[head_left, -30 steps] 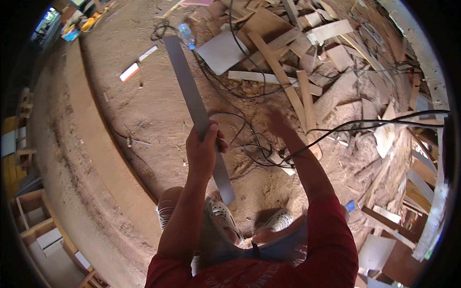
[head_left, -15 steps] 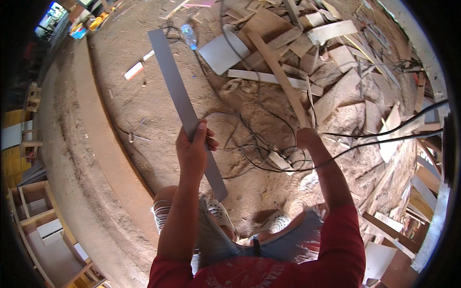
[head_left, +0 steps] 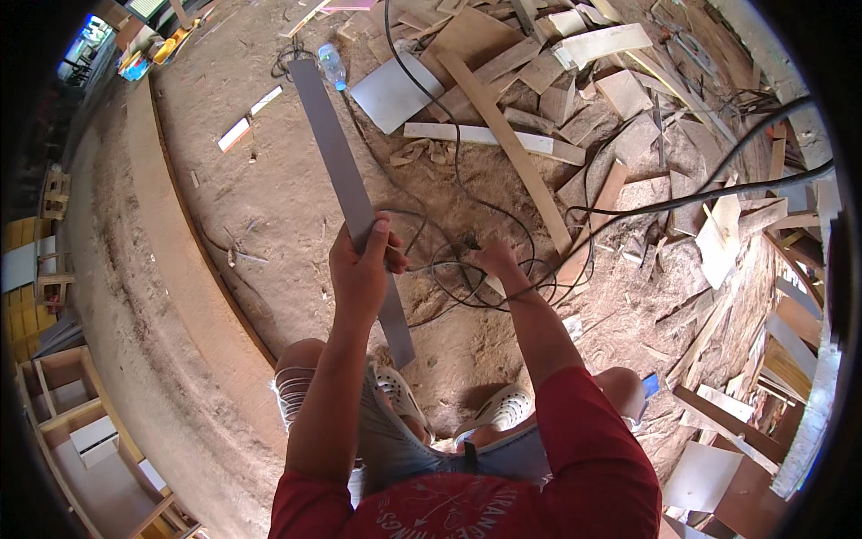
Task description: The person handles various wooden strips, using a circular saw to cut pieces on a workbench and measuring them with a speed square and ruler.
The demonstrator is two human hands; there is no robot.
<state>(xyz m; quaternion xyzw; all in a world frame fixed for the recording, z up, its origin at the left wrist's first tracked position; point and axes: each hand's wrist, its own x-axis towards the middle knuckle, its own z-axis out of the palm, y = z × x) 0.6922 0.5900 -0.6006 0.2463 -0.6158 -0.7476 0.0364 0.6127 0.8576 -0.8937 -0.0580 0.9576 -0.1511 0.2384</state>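
Note:
My left hand is closed around a long, flat grey strip, thumb on top. The strip slants from far left down towards my feet. To the right, my right hand is low over a tangle of black cable, its fingers pointing down and left. They are small and partly hidden, so whether they grip the cable cannot be made out. A narrow brown wooden strip lies just beyond my right hand, its near end on the ground.
Wood offcuts and a pale panel are heaped at the far right. A plastic bottle lies near the grey strip's far end. A long board edge runs along the left. Thick black cables cross in from the right.
My right hand has moved left, from the near end of the brown wooden strip to the cable tangle. My left hand still holds the grey strip; the view has shifted slightly.

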